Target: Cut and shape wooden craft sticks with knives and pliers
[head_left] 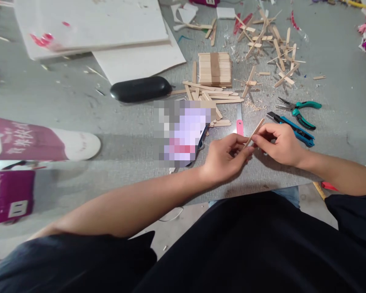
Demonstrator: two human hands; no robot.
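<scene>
A wooden craft stick (pixel 256 128) is held at a slant between both hands near the table's front edge. My left hand (pixel 227 156) pinches its lower part between thumb and fingers. My right hand (pixel 277 142) grips it from the other side, thumb and index finger pressed together on it. Just behind my left hand lies a pink-handled tool (pixel 239 127) with a metal blade. A blue utility knife (pixel 295 131) lies behind my right hand, and green-handled pliers (pixel 300 110) rest beyond it. Loose sticks (pixel 228 97) are scattered before a banded stack of sticks (pixel 224 70).
A pixelated phone (pixel 189 130) lies left of my left hand. Farther off are a black case (pixel 140 88), white boards (pixel 110 24) and several crossed-stick pieces (pixel 286 75). A cup (pixel 42 140) lies at the left, above a purple package (pixel 10 195).
</scene>
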